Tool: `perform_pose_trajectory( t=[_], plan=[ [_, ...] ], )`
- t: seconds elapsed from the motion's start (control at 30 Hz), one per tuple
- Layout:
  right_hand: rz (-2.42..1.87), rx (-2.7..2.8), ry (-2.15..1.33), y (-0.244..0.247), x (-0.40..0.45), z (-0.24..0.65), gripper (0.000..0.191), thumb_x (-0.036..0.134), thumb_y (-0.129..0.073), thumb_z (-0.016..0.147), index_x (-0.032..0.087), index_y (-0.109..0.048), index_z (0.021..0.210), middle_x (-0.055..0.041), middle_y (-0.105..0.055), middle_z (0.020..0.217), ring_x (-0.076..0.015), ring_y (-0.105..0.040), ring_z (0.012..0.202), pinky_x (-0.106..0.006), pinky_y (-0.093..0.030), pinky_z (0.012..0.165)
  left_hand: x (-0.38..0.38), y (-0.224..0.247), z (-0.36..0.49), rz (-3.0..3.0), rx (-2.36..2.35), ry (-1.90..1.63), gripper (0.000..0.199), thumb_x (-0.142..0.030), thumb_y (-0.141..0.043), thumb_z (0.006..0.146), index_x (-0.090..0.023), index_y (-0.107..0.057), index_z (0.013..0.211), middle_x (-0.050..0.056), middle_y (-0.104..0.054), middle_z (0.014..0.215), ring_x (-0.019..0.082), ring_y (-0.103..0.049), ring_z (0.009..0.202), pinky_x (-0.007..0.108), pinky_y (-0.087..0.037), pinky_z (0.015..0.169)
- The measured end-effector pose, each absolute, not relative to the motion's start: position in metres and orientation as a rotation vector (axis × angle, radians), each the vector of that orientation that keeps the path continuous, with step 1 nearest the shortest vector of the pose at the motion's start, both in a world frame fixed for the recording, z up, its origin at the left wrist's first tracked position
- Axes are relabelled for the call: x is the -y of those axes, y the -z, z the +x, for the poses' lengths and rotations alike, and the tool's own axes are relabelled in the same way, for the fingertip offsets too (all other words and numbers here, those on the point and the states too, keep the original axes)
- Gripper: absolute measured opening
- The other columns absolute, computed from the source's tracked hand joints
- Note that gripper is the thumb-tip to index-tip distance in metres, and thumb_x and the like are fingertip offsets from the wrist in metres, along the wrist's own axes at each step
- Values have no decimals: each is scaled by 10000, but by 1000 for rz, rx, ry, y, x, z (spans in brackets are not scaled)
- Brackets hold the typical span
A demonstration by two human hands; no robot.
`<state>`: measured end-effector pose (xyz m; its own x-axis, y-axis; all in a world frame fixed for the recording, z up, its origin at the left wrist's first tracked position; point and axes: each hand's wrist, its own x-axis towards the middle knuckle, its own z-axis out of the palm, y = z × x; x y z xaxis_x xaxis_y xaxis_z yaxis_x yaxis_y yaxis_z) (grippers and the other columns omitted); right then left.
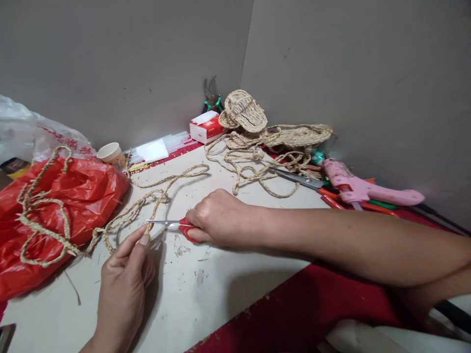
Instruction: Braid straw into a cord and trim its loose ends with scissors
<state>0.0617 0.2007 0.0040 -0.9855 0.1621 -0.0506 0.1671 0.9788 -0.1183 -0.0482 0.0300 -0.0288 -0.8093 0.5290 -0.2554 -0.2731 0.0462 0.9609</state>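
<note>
My left hand (127,279) pinches a braided straw rope (159,200) between thumb and fingers, near the lower middle of the view. My right hand (217,218) is closed round the red handles of small scissors (172,223). The scissors' blades point left and lie across the rope just above my left fingertips. Whether they have cut into it cannot be made out. The rope loops back over the pale board and joins more braid (44,225) lying on a red plastic bag.
Behind are a paper cup (111,155), clear sticks (178,143), a tissue pack (206,128), pruning shears (212,100) and coiled straw rope (301,136). Larger scissors (309,181) and a pink glue gun (371,189) lie right. The red bag (91,196) is left.
</note>
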Motion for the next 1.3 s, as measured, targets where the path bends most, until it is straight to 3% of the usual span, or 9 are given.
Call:
perform_pose_trajectory(
  t=[0.33, 0.6, 1.1, 1.3],
  plan=[
    [305, -3193, 295, 1, -202, 64, 354, 468, -519, 812, 180, -715, 747, -45, -682, 624, -126, -478, 516, -288, -162, 513, -27, 29, -47, 294, -1773, -1814, 380, -357, -775, 735, -217, -697, 1080, -103, -288, 503, 40, -234, 433, 158, -216, 406],
    [285, -3238, 182, 3, -200, 65, 385, 500, -505, 786, 179, -716, 760, -84, -712, 684, -181, -570, 583, -291, -181, 524, -27, 29, -46, 267, -1790, -1820, 430, -357, -811, 681, -217, -707, 1074, -100, -309, 505, 40, -235, 429, 154, -213, 394],
    [263, -3140, 182, -5, -197, 65, 367, 462, -500, 847, 172, -719, 807, -94, -728, 743, -173, -575, 600, -277, -191, 515, -28, 29, -46, 282, -1883, -1784, 502, -394, -832, 637, -200, -716, 1086, -92, -318, 505, 43, -265, 439, 150, -231, 402],
    [254, -3117, 196, -7, -198, 66, 355, 444, -504, 859, 168, -717, 798, -96, -726, 751, -173, -582, 601, -288, -171, 513, -25, 32, -47, 320, -1899, -1732, 503, -399, -805, 680, -206, -701, 1133, -86, -319, 507, 49, -264, 450, 154, -222, 410]
  ],
)
